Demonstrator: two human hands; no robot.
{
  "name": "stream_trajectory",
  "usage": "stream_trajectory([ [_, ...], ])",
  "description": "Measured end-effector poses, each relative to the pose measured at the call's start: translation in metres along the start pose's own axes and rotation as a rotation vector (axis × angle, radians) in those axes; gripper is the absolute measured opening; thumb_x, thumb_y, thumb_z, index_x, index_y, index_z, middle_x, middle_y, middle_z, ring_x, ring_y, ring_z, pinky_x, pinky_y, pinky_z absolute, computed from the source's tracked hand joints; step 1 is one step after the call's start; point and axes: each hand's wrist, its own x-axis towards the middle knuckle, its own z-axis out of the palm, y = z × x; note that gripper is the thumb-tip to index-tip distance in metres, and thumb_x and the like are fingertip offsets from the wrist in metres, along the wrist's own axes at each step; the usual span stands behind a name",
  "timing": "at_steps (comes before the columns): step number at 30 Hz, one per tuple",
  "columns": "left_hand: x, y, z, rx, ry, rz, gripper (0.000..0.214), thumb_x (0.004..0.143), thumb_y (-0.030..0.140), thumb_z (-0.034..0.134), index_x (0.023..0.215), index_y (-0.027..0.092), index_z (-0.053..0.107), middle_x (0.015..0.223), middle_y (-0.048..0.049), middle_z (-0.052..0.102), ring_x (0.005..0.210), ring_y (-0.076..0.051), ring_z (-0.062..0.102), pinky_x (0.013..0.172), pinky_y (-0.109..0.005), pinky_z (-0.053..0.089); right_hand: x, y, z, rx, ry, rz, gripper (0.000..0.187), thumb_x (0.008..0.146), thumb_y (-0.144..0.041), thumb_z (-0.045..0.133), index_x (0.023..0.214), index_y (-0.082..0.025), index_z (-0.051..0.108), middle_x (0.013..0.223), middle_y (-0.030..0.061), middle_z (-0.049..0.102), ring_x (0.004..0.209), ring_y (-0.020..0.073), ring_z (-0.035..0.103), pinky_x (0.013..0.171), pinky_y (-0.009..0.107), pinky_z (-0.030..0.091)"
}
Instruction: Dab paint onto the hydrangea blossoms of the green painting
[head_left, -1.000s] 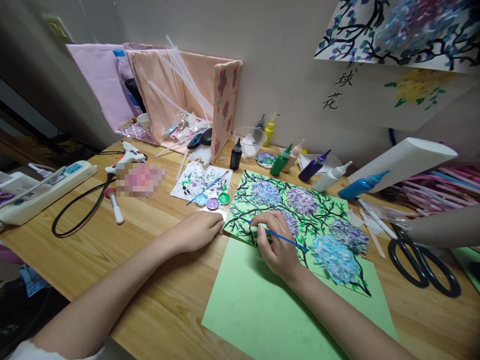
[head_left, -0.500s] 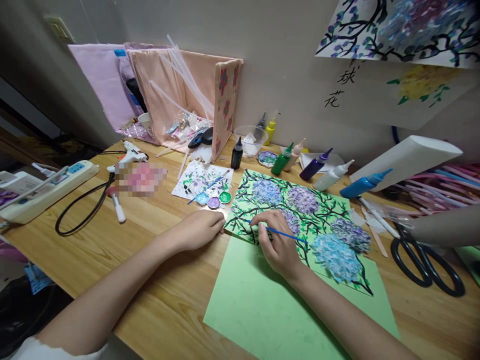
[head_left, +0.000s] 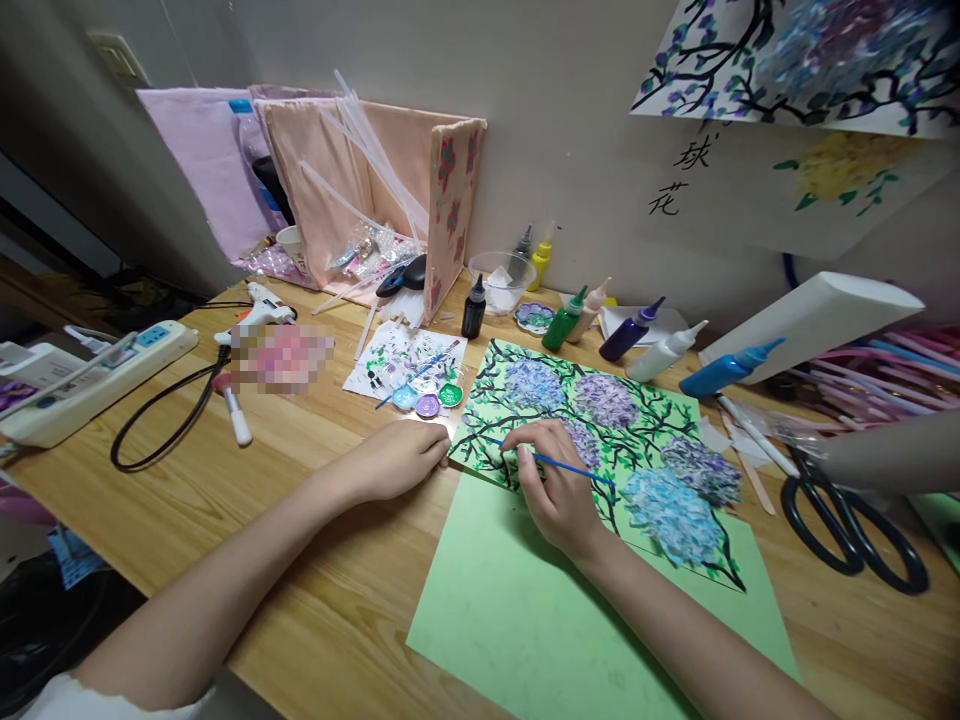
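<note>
My right hand (head_left: 553, 485) pinches a thin blue paintbrush (head_left: 574, 466), its tip against the left part of a painting (head_left: 469, 440) on green paper. Black branches, green leaves and raised blue and purple flower clusters cover that sheet. A larger bare green sheet (head_left: 525, 610) lies partly beneath it. My left hand (head_left: 405, 458) rests on the table, fingers together and curled at the painting's left corner, holding its edge. Just beyond it is a small palette (head_left: 427, 404) with blue, purple and green paint wells. A second brush (head_left: 397, 392) lies across the paint-smeared white paper (head_left: 367, 370).
Paint bottles, including green (head_left: 564, 320), purple (head_left: 630, 330) and blue (head_left: 727, 370), stand or lean behind the painting. Black-handled scissors (head_left: 855, 530) lie right. A glue gun (head_left: 262, 305), power strip (head_left: 112, 370) and fabric-covered box (head_left: 457, 200) occupy the left and back.
</note>
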Motion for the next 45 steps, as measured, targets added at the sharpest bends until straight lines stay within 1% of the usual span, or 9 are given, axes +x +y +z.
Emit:
stream_trajectory([
  [11,0.0,0.001,0.0,0.002,0.005,0.012,0.037,0.091,0.036,0.025,0.071,0.018,0.052,0.077,-0.0027,0.059,0.071,-0.015,0.051,0.065,-0.024,0.036,0.0,0.0,-0.001,-0.002,0.001,-0.01,0.015,0.086,-0.013,0.036,0.086,-0.021,0.049,0.08,0.0032,0.056,0.082,0.0187,0.048,0.073,0.033,0.039],
  [19,0.0,-0.001,0.001,-0.008,0.005,0.014,0.037,0.091,0.036,0.025,0.073,0.019,0.053,0.078,-0.0024,0.059,0.071,-0.015,0.051,0.065,-0.025,0.036,0.0,-0.001,-0.001,0.001,0.006,-0.086,0.015,0.084,-0.01,0.039,0.088,-0.021,0.048,0.082,0.004,0.056,0.082,0.0187,0.047,0.072,0.033,0.039],
  [27,-0.002,0.001,-0.001,-0.002,0.007,0.018,0.036,0.091,0.034,0.026,0.072,0.018,0.053,0.077,-0.0026,0.06,0.07,-0.015,0.051,0.063,-0.024,0.035,0.0,-0.001,-0.001,-0.024,-0.004,-0.101,0.017,0.083,-0.01,0.039,0.091,-0.021,0.049,0.082,0.0039,0.057,0.082,0.0193,0.048,0.071,0.033,0.04],
  [34,-0.001,-0.003,0.001,0.014,0.018,0.034,0.036,0.091,0.035,0.028,0.072,0.018,0.053,0.079,-0.0035,0.061,0.072,-0.015,0.053,0.064,-0.025,0.036,-0.002,-0.003,-0.006,-0.059,0.006,-0.104,0.017,0.083,-0.011,0.04,0.091,-0.021,0.051,0.082,0.0037,0.059,0.084,0.0201,0.049,0.073,0.034,0.038],
  [37,-0.001,-0.003,0.003,0.027,0.025,0.043,0.035,0.09,0.034,0.028,0.073,0.018,0.054,0.079,-0.0037,0.062,0.072,-0.016,0.053,0.063,-0.025,0.035,0.008,-0.01,-0.004,-0.051,0.018,-0.058,0.017,0.086,-0.014,0.038,0.091,-0.022,0.052,0.085,0.0038,0.059,0.086,0.0203,0.05,0.075,0.035,0.037],
  [42,-0.002,-0.004,0.003,0.042,0.046,0.046,0.033,0.09,0.033,0.029,0.075,0.018,0.054,0.084,-0.0045,0.063,0.074,-0.017,0.054,0.064,-0.026,0.036,0.041,-0.02,0.014,-0.008,-0.106,-0.001,0.017,0.09,-0.02,0.037,0.094,-0.022,0.054,0.09,0.0041,0.059,0.089,0.0198,0.05,0.078,0.035,0.037],
  [45,-0.003,-0.004,0.002,0.042,0.058,0.067,0.03,0.089,0.031,0.029,0.077,0.019,0.054,0.083,-0.0041,0.063,0.073,-0.017,0.054,0.064,-0.025,0.036,0.053,-0.02,0.025,-0.015,-0.166,0.006,0.017,0.091,-0.022,0.037,0.093,-0.021,0.054,0.091,0.0045,0.06,0.089,0.0202,0.05,0.078,0.035,0.036],
])
